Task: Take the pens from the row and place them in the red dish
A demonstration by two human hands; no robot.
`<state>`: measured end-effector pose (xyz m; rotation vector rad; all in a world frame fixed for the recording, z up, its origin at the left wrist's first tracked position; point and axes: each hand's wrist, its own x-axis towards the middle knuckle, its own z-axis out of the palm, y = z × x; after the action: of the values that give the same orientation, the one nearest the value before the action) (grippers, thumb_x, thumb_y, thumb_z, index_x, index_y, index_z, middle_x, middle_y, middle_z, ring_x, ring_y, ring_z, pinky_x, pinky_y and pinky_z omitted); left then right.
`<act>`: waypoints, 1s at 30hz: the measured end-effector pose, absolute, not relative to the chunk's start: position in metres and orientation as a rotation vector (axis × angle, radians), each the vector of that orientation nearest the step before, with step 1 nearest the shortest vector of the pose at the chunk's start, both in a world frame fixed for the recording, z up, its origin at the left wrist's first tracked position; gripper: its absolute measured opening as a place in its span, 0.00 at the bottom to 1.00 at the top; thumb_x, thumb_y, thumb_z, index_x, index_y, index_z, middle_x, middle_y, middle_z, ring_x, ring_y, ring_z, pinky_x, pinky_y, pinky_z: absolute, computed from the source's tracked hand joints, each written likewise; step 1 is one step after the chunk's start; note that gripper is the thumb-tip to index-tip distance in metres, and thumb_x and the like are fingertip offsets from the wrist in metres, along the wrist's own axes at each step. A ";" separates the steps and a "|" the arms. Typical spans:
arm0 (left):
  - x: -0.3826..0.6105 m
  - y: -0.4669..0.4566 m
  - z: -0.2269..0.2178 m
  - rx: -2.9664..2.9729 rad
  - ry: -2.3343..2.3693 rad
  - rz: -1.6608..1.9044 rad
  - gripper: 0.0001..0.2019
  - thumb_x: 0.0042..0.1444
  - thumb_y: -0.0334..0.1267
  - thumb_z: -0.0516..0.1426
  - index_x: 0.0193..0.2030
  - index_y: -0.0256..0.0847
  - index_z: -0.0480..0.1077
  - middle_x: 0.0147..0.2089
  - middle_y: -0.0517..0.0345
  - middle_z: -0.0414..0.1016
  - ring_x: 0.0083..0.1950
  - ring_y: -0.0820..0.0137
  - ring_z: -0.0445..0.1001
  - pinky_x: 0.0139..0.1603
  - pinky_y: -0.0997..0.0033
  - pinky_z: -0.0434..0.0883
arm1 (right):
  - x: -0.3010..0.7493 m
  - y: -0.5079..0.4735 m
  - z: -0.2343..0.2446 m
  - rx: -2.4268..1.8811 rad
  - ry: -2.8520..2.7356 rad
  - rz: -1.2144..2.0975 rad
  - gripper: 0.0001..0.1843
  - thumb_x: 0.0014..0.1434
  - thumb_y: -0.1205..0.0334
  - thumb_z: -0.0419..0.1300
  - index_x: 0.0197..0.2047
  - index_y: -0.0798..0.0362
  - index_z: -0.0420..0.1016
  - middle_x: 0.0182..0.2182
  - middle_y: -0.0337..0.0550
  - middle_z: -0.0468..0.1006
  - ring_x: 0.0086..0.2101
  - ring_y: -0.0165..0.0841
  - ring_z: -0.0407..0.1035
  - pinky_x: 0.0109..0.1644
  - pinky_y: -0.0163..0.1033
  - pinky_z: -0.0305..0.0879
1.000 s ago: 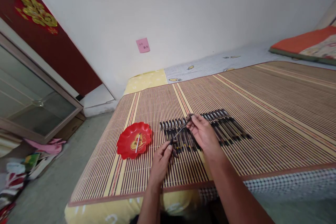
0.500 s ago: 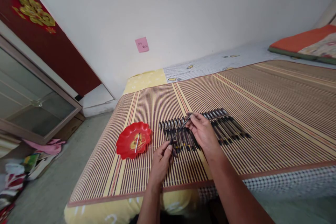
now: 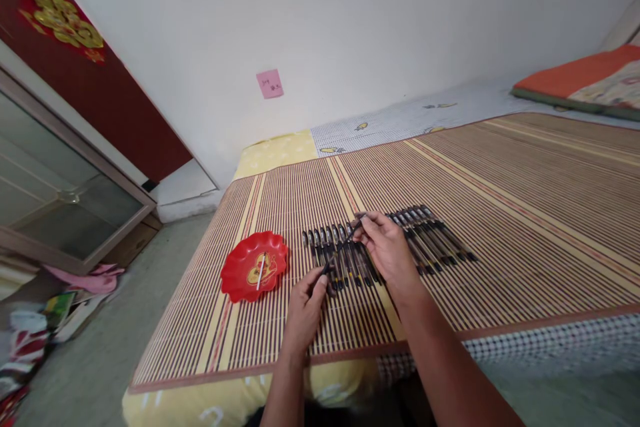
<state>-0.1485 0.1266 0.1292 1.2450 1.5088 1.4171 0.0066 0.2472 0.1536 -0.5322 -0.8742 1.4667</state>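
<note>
Between finger and thumb my left hand (image 3: 306, 301) pinches the lower end of a dark pen (image 3: 326, 269). My right hand (image 3: 384, 240), up and to the right, pinches a dark slim piece at its fingertips; whether this is one pen or two parts of it is hard to tell. Below and behind both hands lies a row of dark pens (image 3: 436, 241), side by side on the striped mat (image 3: 500, 213), partly hidden by my right hand. To the left stands a red scalloped plate (image 3: 235, 287) with a thin white stick (image 3: 261, 271) in it.
The mat covers a bed against a white wall (image 3: 375, 27) bearing a pink note (image 3: 270, 83). An orange folded quilt (image 3: 575, 80) lies at the far right. On the floor at left are clothes (image 3: 30, 347) beside a glass-fronted cabinet (image 3: 60, 173).
The thin length that spanned both hands is less distinct now, and the dark piece at my right fingertips has tilted slightly. Both hands stay nearly in place; the plate and pen row look unchanged.
</note>
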 end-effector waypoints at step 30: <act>-0.134 0.120 0.157 0.652 1.034 1.479 0.21 0.51 0.50 0.67 0.39 0.37 0.68 0.23 0.61 0.73 0.17 0.79 0.62 0.14 0.82 0.57 | -0.015 0.226 0.156 -0.491 -1.521 1.702 0.11 0.58 0.58 0.63 0.44 0.49 0.81 0.37 0.40 0.80 0.36 0.32 0.73 0.48 0.42 0.69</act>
<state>-0.1340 0.1202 0.1567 0.6520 1.0338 1.4787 -0.0153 0.2260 0.1560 -0.4907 -1.5206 1.7022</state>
